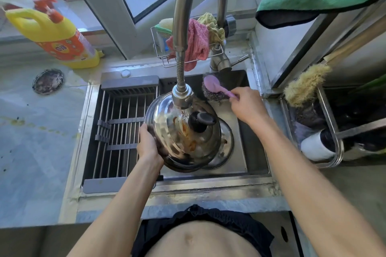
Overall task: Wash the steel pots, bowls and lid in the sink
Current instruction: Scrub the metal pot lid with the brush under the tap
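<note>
A steel lid [179, 131] with a black knob [201, 120] is tilted over the sink [258, 164], smeared with orange grease. Water from the faucet head [182, 97] runs onto it. My left hand [148, 144] grips the lid's left rim. Under the lid lie more steel pots or bowls [226, 141], mostly hidden. My right hand [245, 106] holds the handle of a pink scrubbing brush [213, 85] with a steel-wool head, at the sink's back right corner.
A grey drying rack [119, 123] spans the sink's left half. A yellow detergent bottle [60, 35] stands on the counter at back left. A wire caddy with cloths [198, 43] hangs behind the faucet. A dish rack [328, 131] stands at right.
</note>
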Available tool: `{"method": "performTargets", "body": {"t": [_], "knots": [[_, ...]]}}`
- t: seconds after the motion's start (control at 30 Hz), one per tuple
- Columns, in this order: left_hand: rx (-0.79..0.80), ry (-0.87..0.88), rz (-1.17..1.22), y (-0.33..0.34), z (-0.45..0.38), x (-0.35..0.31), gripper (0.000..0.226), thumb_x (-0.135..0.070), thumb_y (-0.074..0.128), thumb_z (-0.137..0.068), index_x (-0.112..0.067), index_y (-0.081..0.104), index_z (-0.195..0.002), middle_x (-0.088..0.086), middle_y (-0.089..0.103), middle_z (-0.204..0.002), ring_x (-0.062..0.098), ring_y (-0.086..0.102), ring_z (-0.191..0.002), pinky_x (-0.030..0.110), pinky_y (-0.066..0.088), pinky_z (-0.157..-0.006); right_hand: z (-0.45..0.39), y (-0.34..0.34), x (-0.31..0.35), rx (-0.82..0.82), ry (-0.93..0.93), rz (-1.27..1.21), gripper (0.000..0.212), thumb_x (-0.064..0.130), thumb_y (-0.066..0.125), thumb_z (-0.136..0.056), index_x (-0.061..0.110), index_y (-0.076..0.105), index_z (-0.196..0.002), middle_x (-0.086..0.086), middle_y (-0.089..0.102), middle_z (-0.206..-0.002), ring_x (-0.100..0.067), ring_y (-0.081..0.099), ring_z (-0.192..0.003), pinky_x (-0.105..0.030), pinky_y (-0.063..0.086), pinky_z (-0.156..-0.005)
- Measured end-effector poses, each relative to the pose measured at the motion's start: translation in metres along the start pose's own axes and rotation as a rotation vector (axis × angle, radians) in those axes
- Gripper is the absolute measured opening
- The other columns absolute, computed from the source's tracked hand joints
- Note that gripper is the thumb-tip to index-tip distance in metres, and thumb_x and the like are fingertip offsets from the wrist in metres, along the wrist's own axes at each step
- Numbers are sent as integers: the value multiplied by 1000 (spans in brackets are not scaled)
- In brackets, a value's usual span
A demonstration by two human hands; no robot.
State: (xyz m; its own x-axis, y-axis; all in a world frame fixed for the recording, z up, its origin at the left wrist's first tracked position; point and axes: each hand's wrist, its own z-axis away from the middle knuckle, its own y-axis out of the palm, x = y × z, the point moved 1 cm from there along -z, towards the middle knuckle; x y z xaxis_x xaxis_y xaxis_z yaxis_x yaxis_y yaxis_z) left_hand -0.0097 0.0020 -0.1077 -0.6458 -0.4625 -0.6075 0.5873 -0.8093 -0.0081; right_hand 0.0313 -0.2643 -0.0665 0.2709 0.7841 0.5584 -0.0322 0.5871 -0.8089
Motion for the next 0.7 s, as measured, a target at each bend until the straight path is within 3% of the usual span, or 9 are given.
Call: {"method": "performTargets", "body": {"t": [0.13, 0.23, 0.3, 0.37, 0.47, 0.6, 0.7], "knots": [[-1, 9, -65, 11, 8, 0, 46, -59, 64, -87, -14, 71, -96, 8, 79, -97, 28, 75, -92, 43, 60, -85, 42, 1, 22, 72, -199, -48, 17, 28, 52, -99, 25, 69, -99, 0, 66, -80, -23, 62, -75, -36, 52, -63], [6, 23, -90, 20, 15, 0, 45, -60, 66, -86, -15, 66, -89, 5, 74, -91, 25, 71, -83, 33, 56, -68, 70, 12, 41, 68, -294, 123, 21, 28, 46, -102, 24, 64, -111, -6, 67, -86, -29, 63, -75, -32, 42, -55], [2, 14, -79, 23, 19, 0, 47, -59, 67, -88, -13, 66, -96, 4, 75, -94, 24, 72, -85, 31, 56, -65, 81, 16, 51, 77, -341, 210, 22, 25, 43, -102, 22, 60, -116, -10, 67, -90, -34, 65, -79, -34, 40, -56], [11, 18, -72, 22, 25, 0, 52, -61, 67, -89, -11, 67, -104, 7, 75, -95, 26, 73, -86, 32, 56, -67, 75, 14, 51, 54, -301, 257, 20, 21, 42, -102, 19, 57, -115, -12, 66, -92, -35, 66, -80, -36, 40, -58], [29, 28, -81, 21, 25, 0, 48, -60, 65, -92, -13, 68, -100, 7, 76, -95, 25, 74, -86, 35, 60, -73, 64, 8, 46, 12, -166, 289, 18, 15, 41, -100, 14, 56, -111, -15, 67, -94, -38, 67, -84, -37, 38, -60], [5, 31, -116, 17, 27, -4, 46, -58, 62, -94, -12, 65, -98, 8, 75, -93, 24, 73, -83, 31, 53, -58, 84, 22, 60, 129, -308, 276, 22, 15, 41, -97, 16, 56, -112, -16, 67, -91, -39, 66, -83, -37, 37, -58], [12, 24, -130, 13, 24, -1, 49, -60, 61, -93, -12, 68, -101, 9, 76, -95, 25, 74, -86, 32, 55, -62, 62, 15, 52, 101, -191, 283, 22, 14, 42, -96, 15, 57, -113, -16, 67, -98, -38, 66, -88, -37, 38, -63]]}}
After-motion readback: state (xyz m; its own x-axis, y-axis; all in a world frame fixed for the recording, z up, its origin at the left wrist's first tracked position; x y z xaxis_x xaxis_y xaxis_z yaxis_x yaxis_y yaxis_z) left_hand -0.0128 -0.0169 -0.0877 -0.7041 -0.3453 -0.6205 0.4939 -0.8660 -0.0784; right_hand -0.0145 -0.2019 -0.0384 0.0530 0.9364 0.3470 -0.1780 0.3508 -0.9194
